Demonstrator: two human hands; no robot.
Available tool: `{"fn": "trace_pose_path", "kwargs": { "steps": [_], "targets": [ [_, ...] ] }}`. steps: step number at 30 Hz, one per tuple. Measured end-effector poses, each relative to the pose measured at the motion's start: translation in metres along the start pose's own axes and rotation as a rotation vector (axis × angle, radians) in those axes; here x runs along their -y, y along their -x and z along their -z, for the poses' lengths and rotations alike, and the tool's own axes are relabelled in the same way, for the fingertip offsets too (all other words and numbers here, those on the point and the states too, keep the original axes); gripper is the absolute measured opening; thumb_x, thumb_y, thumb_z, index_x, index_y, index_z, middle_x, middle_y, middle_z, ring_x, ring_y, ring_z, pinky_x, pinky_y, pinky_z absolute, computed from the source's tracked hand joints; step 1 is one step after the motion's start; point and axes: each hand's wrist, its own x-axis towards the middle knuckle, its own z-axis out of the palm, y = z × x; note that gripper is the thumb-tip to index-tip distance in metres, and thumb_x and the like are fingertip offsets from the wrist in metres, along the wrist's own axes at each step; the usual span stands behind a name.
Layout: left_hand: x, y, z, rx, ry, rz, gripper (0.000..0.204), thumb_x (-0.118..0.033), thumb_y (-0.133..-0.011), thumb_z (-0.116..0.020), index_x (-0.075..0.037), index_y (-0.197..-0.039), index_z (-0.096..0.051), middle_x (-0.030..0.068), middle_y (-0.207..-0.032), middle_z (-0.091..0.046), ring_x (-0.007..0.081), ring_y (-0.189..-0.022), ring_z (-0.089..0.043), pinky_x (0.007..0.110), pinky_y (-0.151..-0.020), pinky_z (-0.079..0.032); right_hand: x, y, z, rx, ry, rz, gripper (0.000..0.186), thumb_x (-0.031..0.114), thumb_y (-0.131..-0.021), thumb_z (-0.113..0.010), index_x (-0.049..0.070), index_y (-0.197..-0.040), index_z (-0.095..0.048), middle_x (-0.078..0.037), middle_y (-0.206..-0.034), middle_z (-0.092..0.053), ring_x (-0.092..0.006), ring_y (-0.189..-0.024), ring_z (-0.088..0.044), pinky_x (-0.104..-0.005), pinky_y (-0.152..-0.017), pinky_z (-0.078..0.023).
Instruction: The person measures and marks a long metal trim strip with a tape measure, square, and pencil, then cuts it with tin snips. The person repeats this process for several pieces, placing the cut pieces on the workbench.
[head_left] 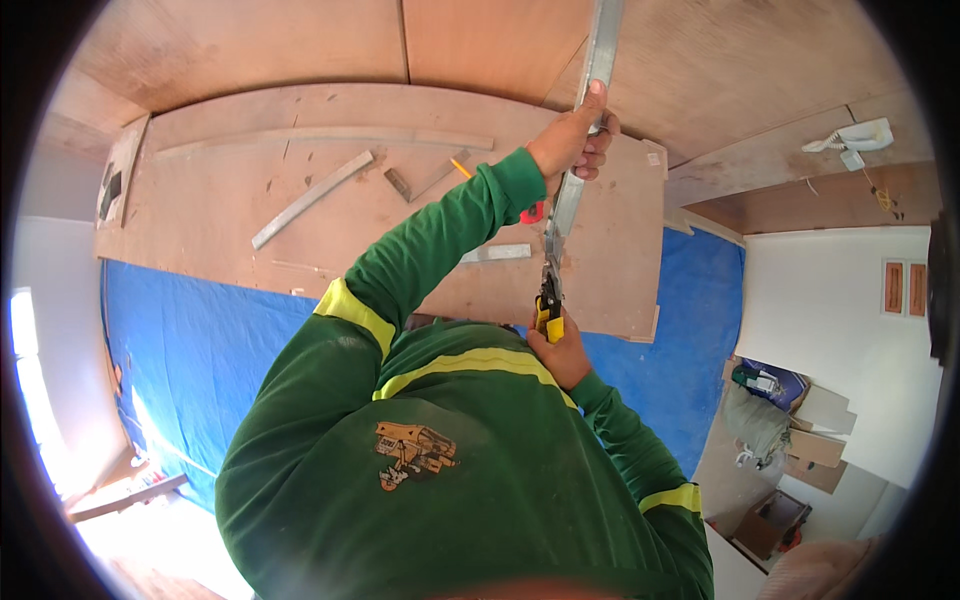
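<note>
While blue sheeting (200,325) stretches across the left, the bench (220,200) beside it carries a slanting metal strip (312,200), a square (397,184) and, by the green sleeve (450,225), a yellow pencil (460,168). Next comes a short metal piece (510,252), then the right hand (563,354), closed round yellow-handled snips (549,295) — their jaws at the lower end of a metal channel (567,207). The left hand (573,143) grips that channel higher up, over the bench — thumb along it. Farther right I see cardboard boxes (815,447) by the white wall (830,330).

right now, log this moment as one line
left hand: gripping metal channel | right hand: holding yellow-handled snips | snips: at channel's near end | brown board: metal strip on top
</note>
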Motion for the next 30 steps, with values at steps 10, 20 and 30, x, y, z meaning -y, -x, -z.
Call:
{"fn": "trace_pose_path", "kwargs": {
  "steps": [10,20,30],
  "targets": [
    [0.048,0.001,0.063,-0.082,0.196,0.030,0.076,-0.089,-0.097,-0.045,-0.013,-0.097,-0.054,-0.0070,-0.069,-0.028,0.0071,-0.055,-0.025,0.026,-0.050,-0.027,-0.056,-0.037,0.002,-0.067,0.210,-0.046,0.013,0.010,-0.095,-0.067,0.001,-0.101,-0.060,-0.011,-0.082,-0.060,-0.0207,-0.074,-0.059,-0.0405,-0.070,-0.051],
    [0.133,0.039,0.081,-0.192,-0.601,-0.181,0.068,-0.069,-0.105,-0.059,-0.002,-0.105,-0.070,0.0058,-0.084,-0.062,0.0168,-0.072,-0.060,0.035,-0.066,-0.050,-0.113,-0.033,0.010,0.128,0.414,-0.110,0.034,0.028,-0.094,-0.077,-0.001,-0.108,-0.066,-0.021,-0.089,-0.070,-0.0380,-0.081,-0.067,-0.0490,-0.078,-0.054],
    [0.085,0.032,0.118,-0.634,-0.318,-0.364,0.078,-0.079,-0.103,-0.051,-0.003,-0.105,-0.068,0.0001,-0.078,-0.054,0.0122,-0.062,-0.051,0.032,-0.057,-0.044,-0.071,-0.031,0.018,0.015,0.552,-0.242,0.064,0.040,-0.090,-0.077,0.002,-0.135,-0.053,-0.032,-0.114,-0.073,-0.0563,-0.109,-0.068,-0.0612,-0.094,-0.053]
  ]
}}
